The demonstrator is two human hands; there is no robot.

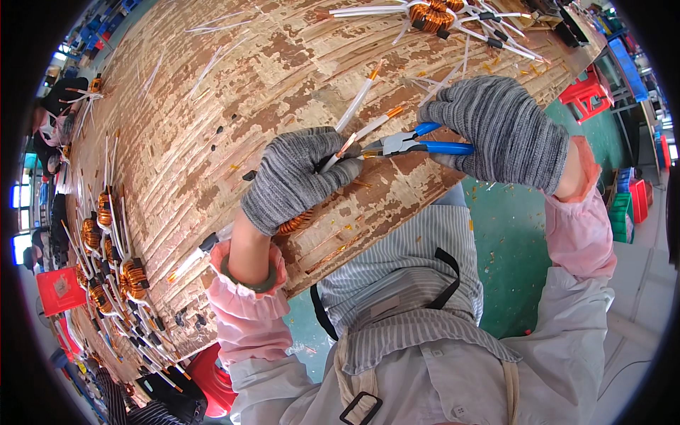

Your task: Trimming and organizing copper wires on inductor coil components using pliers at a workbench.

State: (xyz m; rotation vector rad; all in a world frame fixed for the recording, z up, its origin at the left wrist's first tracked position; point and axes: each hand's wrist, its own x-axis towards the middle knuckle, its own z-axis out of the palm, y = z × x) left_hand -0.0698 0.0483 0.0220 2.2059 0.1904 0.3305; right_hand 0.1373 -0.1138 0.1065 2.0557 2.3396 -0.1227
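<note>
My left hand [294, 177], in a grey striped knit glove, is closed round white-sleeved leads with bare copper ends [347, 145]. Beneath its wrist shows part of a copper-wound coil [296, 222]; the rest is covered by the hand. Other white-sleeved leads [372, 126] stick out past the fingers, tipped with orange copper. My right hand [499, 131], gloved alike, grips blue-handled wire cutters [400, 144]. Their jaws point left and reach the fingertips of my left hand, close to the copper ends. Whether the jaws touch a wire I cannot tell.
The worn wooden table [191, 142] has peeling patches and copper scraps. At the far right lie finished-looking coils [428, 15] with white leads; a larger pile of coils [106, 255] sits at the left. A red stool [588, 95] stands on the green floor beyond the right edge.
</note>
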